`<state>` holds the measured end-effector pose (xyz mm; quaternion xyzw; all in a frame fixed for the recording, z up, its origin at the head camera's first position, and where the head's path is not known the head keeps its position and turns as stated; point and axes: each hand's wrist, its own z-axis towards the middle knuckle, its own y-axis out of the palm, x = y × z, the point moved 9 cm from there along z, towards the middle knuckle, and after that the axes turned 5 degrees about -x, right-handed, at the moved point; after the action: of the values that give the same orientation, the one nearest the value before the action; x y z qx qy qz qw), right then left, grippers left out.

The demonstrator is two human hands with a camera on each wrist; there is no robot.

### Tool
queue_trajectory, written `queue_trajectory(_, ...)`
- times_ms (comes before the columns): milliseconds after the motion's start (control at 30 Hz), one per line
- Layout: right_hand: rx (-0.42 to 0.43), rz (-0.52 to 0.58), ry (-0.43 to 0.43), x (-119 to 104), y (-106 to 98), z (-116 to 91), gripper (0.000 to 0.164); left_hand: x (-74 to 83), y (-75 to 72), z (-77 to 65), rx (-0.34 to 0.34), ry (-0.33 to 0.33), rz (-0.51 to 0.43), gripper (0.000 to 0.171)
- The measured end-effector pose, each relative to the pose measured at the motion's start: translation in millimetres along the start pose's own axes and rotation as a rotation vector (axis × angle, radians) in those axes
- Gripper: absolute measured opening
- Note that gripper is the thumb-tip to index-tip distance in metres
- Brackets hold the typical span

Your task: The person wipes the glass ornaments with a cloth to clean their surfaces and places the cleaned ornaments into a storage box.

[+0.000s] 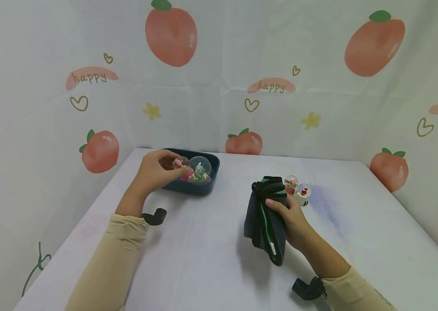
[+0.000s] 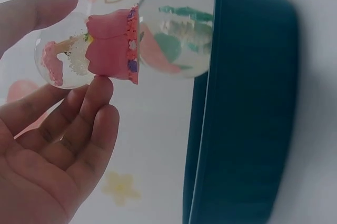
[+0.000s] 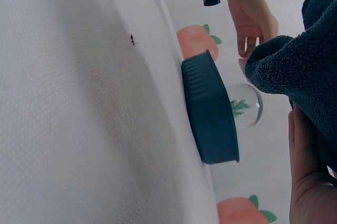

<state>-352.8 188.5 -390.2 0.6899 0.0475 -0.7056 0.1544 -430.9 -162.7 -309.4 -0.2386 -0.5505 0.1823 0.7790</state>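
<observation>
My left hand (image 1: 157, 170) pinches a small snow globe (image 2: 110, 45) with a pink scalloped base, holding it at the left end of a dark teal tray (image 1: 188, 188). In the left wrist view the globe lies sideways between thumb and fingers. A larger clear snow globe (image 1: 200, 166) with a green tree inside stands in the tray, its dome above the rim. My right hand (image 1: 294, 220) grips a bunched dark towel (image 1: 255, 216) with black straps and green trim, raised over the table. In the right wrist view its fluffy pile (image 3: 295, 66) shows, partly covering that hand.
Two small snow globes, one pinkish (image 1: 291, 183) and one white-based (image 1: 303, 193), stand on the white table (image 1: 203, 259) just behind the right hand. A peach-printed curtain (image 1: 211, 108) rises along the back and sides. Bluish stains (image 1: 325, 211) mark the cloth at right.
</observation>
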Motion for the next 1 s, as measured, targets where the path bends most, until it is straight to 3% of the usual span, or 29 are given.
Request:
queue_trajectory(467, -0.005, -0.011, -0.002, 1.0, -0.2, 1.2, 0.023, -16.2, -13.0, -0.5, 0.066, -0.018, 0.033, 0.04)
queue_trajectory(1000, 0.006, -0.025, 0.014, 1.5, -0.6, 0.7, 0.026, -35.0, -4.6, 2.7, 0.09, -0.019, 0.041, 0.045)
